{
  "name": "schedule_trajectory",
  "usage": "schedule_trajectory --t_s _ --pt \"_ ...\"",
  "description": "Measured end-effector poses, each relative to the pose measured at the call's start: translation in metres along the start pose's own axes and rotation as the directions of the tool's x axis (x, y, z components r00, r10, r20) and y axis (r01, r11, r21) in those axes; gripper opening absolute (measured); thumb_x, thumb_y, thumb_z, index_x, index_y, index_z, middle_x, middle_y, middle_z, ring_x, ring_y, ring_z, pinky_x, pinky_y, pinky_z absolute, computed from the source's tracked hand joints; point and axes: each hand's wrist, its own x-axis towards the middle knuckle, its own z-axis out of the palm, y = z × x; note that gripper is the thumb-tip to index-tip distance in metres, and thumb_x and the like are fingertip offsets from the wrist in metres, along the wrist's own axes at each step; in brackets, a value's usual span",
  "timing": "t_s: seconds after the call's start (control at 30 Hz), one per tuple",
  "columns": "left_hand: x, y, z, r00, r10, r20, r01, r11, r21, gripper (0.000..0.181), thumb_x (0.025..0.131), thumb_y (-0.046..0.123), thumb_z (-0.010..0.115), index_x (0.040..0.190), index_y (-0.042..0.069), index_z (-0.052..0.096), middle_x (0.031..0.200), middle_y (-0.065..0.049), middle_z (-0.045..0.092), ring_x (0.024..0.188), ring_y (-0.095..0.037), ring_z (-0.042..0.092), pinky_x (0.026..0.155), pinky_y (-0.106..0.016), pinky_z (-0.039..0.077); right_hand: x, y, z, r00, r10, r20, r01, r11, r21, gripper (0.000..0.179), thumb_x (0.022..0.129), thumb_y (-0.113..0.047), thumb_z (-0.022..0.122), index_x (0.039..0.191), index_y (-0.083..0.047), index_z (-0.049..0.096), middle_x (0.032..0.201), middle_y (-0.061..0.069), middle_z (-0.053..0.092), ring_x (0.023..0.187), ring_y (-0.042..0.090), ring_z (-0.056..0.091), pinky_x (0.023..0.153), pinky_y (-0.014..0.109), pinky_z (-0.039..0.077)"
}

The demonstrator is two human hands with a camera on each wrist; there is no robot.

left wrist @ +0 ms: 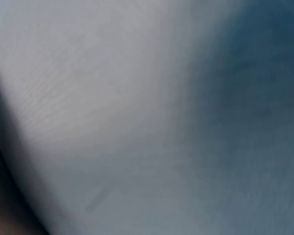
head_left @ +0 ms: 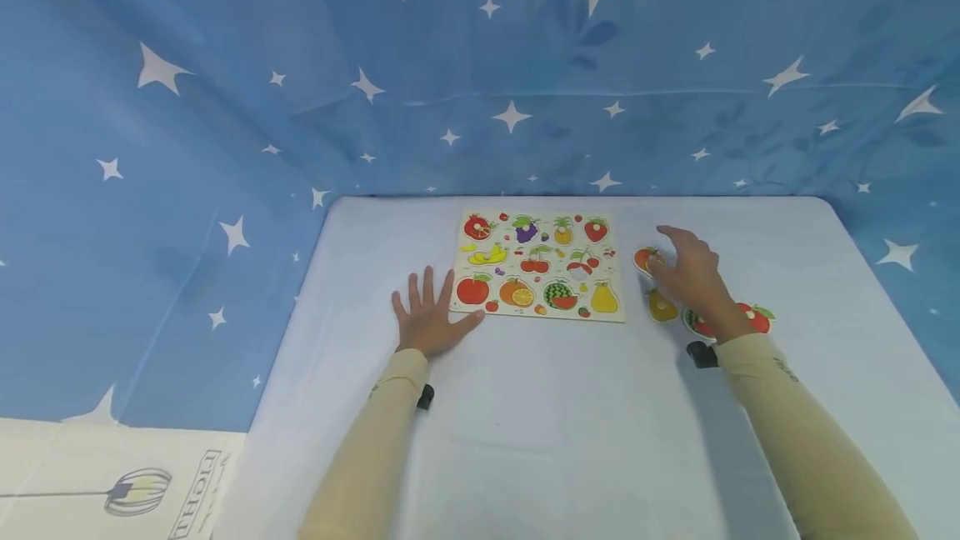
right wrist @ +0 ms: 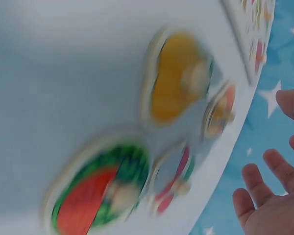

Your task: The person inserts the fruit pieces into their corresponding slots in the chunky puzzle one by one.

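A wooden fruit puzzle board [head_left: 510,273] lies on the table. My left hand [head_left: 431,322] rests with fingers spread beside its left edge, thumb at the lower left corner. The left wrist view is mostly blurred cloth. My right hand [head_left: 693,275] hovers over loose knobbed pieces to the right of the board, its thumb and fingers apart and holding nothing. The orange piece [head_left: 647,259] is by its fingertips. Near it lie the pear piece [right wrist: 179,81] and the watermelon piece [right wrist: 95,188]; a red apple piece [head_left: 757,317] is partly hidden by the wrist.
The white table [head_left: 555,432] has a blue star-patterned curtain [head_left: 525,65] behind it and at its sides. A cream cloth with a whisk drawing [head_left: 75,461] shows at the lower left. Black wrist cameras sit on both wrists.
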Motion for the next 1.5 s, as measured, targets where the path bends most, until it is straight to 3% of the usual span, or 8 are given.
schedule_trajectory --t_s 0.2,0.37,0.43,0.77,1.03,1.27,1.5 --pt "-0.003 0.004 -0.007 0.999 -0.009 0.036 0.009 1.000 0.018 0.107 0.092 0.086 0.046 0.174 0.028 0.011 0.179 -0.015 -0.005 0.161 -0.044 -0.010 0.121 -0.074 -0.006 -0.013 0.024 -0.021 0.999 0.045 -0.001 -0.045 0.999 -0.011 0.070 0.103 -0.010 0.068 0.162 0.005 0.034 0.160 0.038 0.034 0.146 0.061 0.029 0.117 0.080 0.009" --pt "-0.006 0.008 -0.017 0.997 -0.014 0.071 0.015 1.000 -0.022 0.106 0.094 0.080 0.052 0.174 0.025 0.012 0.179 -0.016 -0.007 0.161 -0.044 -0.012 0.120 -0.074 -0.009 -0.020 0.036 -0.034 0.998 0.050 0.026 -0.050 0.999 -0.010 0.068 0.103 -0.006 0.067 0.161 0.006 0.034 0.155 0.039 0.040 0.139 0.060 0.039 0.113 0.078 0.030" --pt "-0.005 0.008 -0.015 0.997 -0.016 0.073 0.017 1.000 -0.017 0.105 0.094 0.080 0.051 0.174 0.025 0.011 0.179 -0.015 -0.008 0.161 -0.043 -0.012 0.120 -0.074 -0.009 -0.022 0.040 -0.037 0.998 0.046 0.034 -0.046 0.999 -0.017 0.067 0.103 -0.005 0.067 0.160 0.007 0.035 0.152 0.039 0.042 0.137 0.059 0.042 0.107 0.076 0.038" --pt "0.001 -0.003 0.000 1.000 0.011 0.008 -0.011 1.000 -0.028 0.109 0.090 0.087 0.047 0.174 0.027 0.014 0.179 -0.015 -0.005 0.162 -0.043 -0.011 0.120 -0.075 -0.008 -0.019 0.053 -0.036 0.994 0.042 0.097 -0.035 0.997 -0.071 0.062 0.103 -0.004 0.067 0.156 0.009 0.038 0.132 0.037 0.056 0.122 0.056 0.055 0.099 0.070 0.050" --pt "0.002 -0.002 0.001 1.000 0.003 0.006 -0.003 1.000 -0.020 0.108 0.090 0.086 0.049 0.174 0.028 0.014 0.180 -0.014 -0.004 0.162 -0.043 -0.009 0.120 -0.075 -0.007 -0.017 0.055 -0.028 0.984 0.052 0.171 -0.041 0.997 -0.064 0.059 0.103 -0.002 0.065 0.155 0.010 0.040 0.126 0.036 0.060 0.114 0.050 0.059 0.096 0.066 0.053" --pt "0.003 -0.001 0.002 1.000 -0.004 0.015 0.004 1.000 -0.009 0.108 0.090 0.085 0.049 0.174 0.028 0.014 0.180 -0.013 -0.006 0.162 -0.042 -0.011 0.121 -0.074 -0.008 -0.015 0.055 -0.021 0.988 0.068 0.136 -0.056 0.994 -0.091 0.056 0.101 0.003 0.063 0.152 0.013 0.042 0.120 0.036 0.062 0.107 0.048 0.061 0.092 0.063 0.055" --pt "0.004 -0.004 0.003 1.000 -0.003 0.008 0.003 1.000 -0.027 0.108 0.089 0.085 0.050 0.174 0.028 0.015 0.180 -0.013 -0.005 0.162 -0.042 -0.010 0.120 -0.074 -0.008 -0.012 0.054 -0.019 0.986 0.098 0.134 -0.086 0.992 -0.093 0.058 0.100 0.004 0.063 0.153 0.013 0.041 0.124 0.038 0.060 0.112 0.052 0.060 0.098 0.066 0.053"
